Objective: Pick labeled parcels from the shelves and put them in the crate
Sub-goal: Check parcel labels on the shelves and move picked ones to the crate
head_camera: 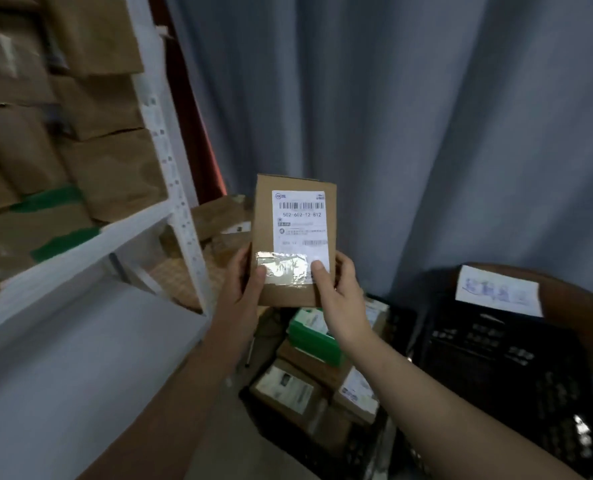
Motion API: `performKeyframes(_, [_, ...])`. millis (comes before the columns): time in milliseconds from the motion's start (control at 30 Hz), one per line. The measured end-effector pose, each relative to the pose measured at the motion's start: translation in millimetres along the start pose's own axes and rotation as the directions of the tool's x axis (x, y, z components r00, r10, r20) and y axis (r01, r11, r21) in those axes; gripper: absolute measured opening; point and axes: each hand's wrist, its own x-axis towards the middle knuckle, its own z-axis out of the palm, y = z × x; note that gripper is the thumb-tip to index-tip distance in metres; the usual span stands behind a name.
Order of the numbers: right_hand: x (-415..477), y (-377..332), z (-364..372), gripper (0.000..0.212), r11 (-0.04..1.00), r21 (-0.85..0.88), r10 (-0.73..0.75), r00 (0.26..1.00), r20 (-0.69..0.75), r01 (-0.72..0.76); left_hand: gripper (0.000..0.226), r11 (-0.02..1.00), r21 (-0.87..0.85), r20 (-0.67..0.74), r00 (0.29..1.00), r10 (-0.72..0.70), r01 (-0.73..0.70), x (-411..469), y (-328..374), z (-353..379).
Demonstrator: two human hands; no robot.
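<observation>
A flat brown cardboard parcel [293,237] with a white barcode label and a strip of clear tape is held upright in front of me, label facing me. My left hand [245,287] grips its lower left edge, thumb on the tape. My right hand [336,292] grips its lower right edge, thumb on the label. Directly below the parcel a black crate [364,452] holds several labeled parcels, among them a green box [314,336].
A white metal shelf unit [170,188] on the left carries stacked brown parcels [90,140]; its lower shelf board [80,334] is bare. More parcels lie behind the shelf post. A second black crate [503,368] stands at the right against a brown surface with a paper sheet [497,291]. A grey curtain hangs behind.
</observation>
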Motion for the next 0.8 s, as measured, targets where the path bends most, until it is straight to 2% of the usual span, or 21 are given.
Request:
performKeyframes(100, [6, 23, -42, 0.047, 0.997, -0.011, 0.080, 0.996, -0.050, -0.081, 0.040, 0.998, 0.007, 0.088, 0.994, -0.062, 0.062, 11, -20, 43])
performKeyframes(267, [17, 59, -93, 0.040, 0.969, 0.104, 0.237, 0.964, -0.122, -0.225, 0.044, 0.979, 0.066, 0.195, 0.959, -0.205, 0.195, 32, -57, 95])
performKeyframes(467, [31, 113, -125, 0.061, 0.896, 0.219, 0.423, 0.893, -0.152, -0.386, 0.044, 0.924, 0.149, 0.323, 0.866, -0.381, 0.351, 61, -111, 143])
performKeyframes(600, [51, 147, -136, 0.060, 0.856, 0.210, 0.514, 0.823, -0.242, -0.473, 0.046, 0.883, 0.241, 0.450, 0.760, -0.469, 0.402, 92, -147, 166])
performKeyframes(667, [63, 162, -141, 0.058, 0.845, 0.212, 0.534, 0.790, -0.302, -0.490, 0.050, 0.861, 0.294, 0.531, 0.678, -0.508, 0.415, 111, -164, 171])
performKeyframes(800, [83, 197, -144, 0.060, 0.812, 0.216, 0.578, 0.699, -0.420, -0.542, 0.048, 0.838, 0.436, 0.673, 0.500, -0.545, 0.328, 145, -202, 179])
